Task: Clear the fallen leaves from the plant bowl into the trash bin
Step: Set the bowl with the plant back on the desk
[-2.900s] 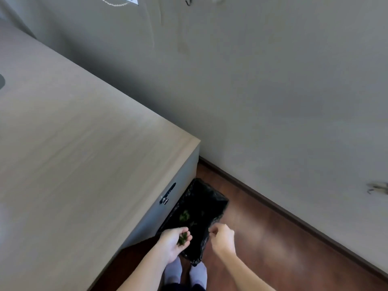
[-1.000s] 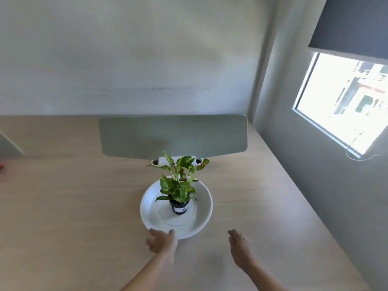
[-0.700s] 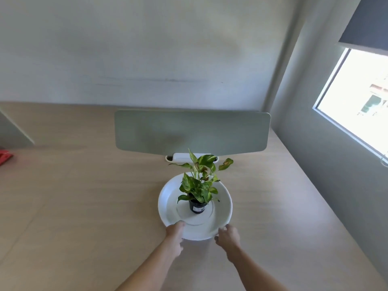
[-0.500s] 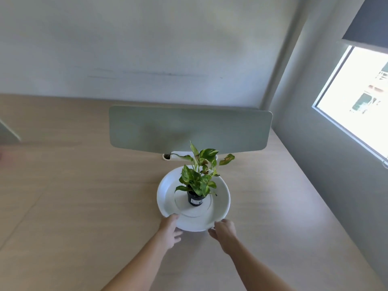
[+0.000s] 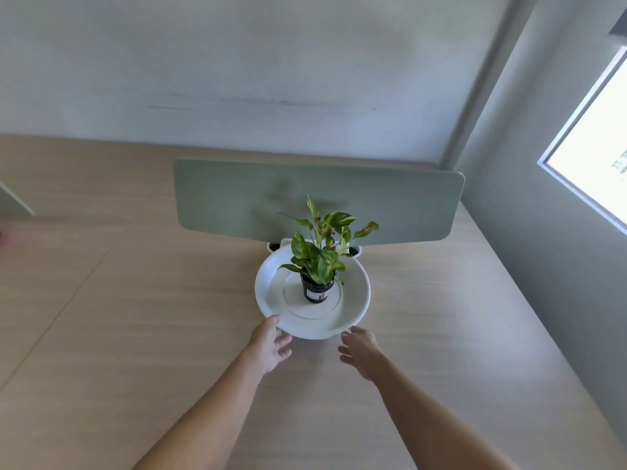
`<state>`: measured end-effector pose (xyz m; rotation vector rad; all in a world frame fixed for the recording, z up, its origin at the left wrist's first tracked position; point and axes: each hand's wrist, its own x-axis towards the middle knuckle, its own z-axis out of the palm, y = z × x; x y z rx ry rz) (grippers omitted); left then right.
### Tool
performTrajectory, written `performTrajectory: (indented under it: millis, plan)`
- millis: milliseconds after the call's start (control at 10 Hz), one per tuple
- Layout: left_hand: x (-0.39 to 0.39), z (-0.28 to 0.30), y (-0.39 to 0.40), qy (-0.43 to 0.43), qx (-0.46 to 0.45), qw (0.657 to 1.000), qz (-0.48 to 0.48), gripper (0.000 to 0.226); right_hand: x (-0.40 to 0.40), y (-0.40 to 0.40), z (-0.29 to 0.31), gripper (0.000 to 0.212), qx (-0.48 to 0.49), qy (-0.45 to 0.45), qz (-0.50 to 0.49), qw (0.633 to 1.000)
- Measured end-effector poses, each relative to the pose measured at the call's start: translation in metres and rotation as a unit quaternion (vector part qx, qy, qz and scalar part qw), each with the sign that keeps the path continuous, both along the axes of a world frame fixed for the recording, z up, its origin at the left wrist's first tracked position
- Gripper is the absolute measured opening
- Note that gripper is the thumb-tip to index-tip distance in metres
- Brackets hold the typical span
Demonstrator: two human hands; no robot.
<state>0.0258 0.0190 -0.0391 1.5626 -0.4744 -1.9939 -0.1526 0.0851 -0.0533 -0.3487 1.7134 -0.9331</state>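
A white shallow plant bowl (image 5: 271,293) rests on the wooden desk, with a small green plant (image 5: 320,252) in a black pot (image 5: 315,293) at its middle. No loose leaves show inside the bowl. My left hand (image 5: 269,344) touches the bowl's near-left rim with fingers spread, holding nothing. My right hand (image 5: 361,349) hovers just off the near-right rim, fingers apart and empty. The trash bin is out of view.
A grey-green divider panel (image 5: 237,201) stands upright right behind the bowl on a white clamp (image 5: 274,245). The light wooden desk (image 5: 135,334) spreads left and toward me. A grey wall and window (image 5: 597,147) lie to the right.
Earlier I was at the trash bin with leaves in my left hand. Since then both hands came to the bowl's near rim; my right hand has now drawn slightly off it.
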Motion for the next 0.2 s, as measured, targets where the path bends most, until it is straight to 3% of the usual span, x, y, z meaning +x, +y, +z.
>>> performTrajectory:
  millis: [200]
  plan:
    - [0.011,0.003,0.04,-0.08,-0.092,0.992,-0.021,0.057,-0.013,0.035,0.023,0.042,-0.061,0.059,0.043,0.995]
